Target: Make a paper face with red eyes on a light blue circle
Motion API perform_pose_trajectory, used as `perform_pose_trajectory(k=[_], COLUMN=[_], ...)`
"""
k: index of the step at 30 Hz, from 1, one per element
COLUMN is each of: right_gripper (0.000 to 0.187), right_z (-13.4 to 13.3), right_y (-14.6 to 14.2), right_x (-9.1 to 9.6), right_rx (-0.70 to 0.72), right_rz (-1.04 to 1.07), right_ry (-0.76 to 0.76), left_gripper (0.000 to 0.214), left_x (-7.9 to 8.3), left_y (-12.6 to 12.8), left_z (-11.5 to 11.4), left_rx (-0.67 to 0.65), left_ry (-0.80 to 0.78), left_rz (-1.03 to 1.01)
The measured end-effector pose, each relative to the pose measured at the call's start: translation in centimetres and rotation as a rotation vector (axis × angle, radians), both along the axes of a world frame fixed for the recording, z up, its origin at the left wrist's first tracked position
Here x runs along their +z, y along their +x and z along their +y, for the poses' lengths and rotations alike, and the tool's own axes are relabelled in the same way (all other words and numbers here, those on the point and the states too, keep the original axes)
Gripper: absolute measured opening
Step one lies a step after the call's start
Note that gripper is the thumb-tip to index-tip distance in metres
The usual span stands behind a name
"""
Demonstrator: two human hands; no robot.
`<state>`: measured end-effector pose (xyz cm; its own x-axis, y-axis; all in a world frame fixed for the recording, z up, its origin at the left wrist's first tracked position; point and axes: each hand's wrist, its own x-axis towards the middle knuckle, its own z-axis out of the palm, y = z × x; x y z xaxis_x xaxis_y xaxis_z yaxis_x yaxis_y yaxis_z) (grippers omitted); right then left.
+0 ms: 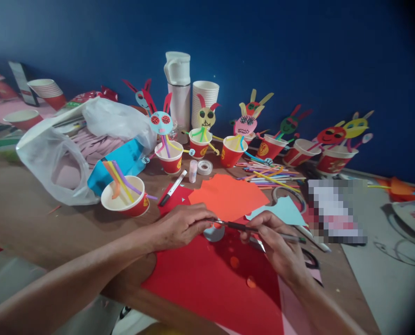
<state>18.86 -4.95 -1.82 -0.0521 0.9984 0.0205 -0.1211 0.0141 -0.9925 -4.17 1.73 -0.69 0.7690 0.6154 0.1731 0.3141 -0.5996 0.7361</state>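
Note:
My left hand [181, 225] is closed, thumb and forefinger pinched at the tip end of a dark pen [242, 226]. My right hand [275, 235] grips the same pen farther along its barrel, so it lies nearly level between both hands. Just below the pen is a light blue paper round [214, 234] with orange spots on it, partly covered by the fingers. Under the hands spreads a red paper sheet [207, 284]. Two small orange paper discs, a nearer one [251, 281] and a farther one [234, 262], lie on that sheet.
Orange paper [228, 195] and a marker [173, 188] lie beyond my hands. Several red cups with paper-faced figures [168, 156] line the wall. A cup with bent straws [123, 197] and a plastic bag [60, 172] stand left; loose straws [270, 174] and a blurred-out phone-shaped object [338, 211] lie right.

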Motion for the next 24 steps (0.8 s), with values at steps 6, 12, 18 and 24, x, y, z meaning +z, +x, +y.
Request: perform_pose_trajectory(k=[6,12,18,24], right_gripper=[0.014,0.012,0.013,0.012], right_z=[-0.2,-0.5,-0.7,-1.0], right_y=[-0.4,-1.2,-1.8,-2.2], right_x=[-0.2,0.1,-0.3,-0.2], right_rx=[0.020,0.066,0.032,0.044], right_rz=[-0.036,-0.077,-0.039,-0.028], right_ry=[-0.008,-0.062,-0.091,-0.119], left_gripper=[0.027,0.027,0.027,0.025], left_x=[0.5,0.4,0.3,0.0], left_y=[0.1,0.2,0.3,0.2], left_z=[-0.3,-0.6,-0.7,-1.0], left_rx=[-0.028,-0.070,-0.115,-0.140], left_ry=[0.002,-0.005,0.002,0.016], left_rz=[0.012,0.042,0.047,0.072])
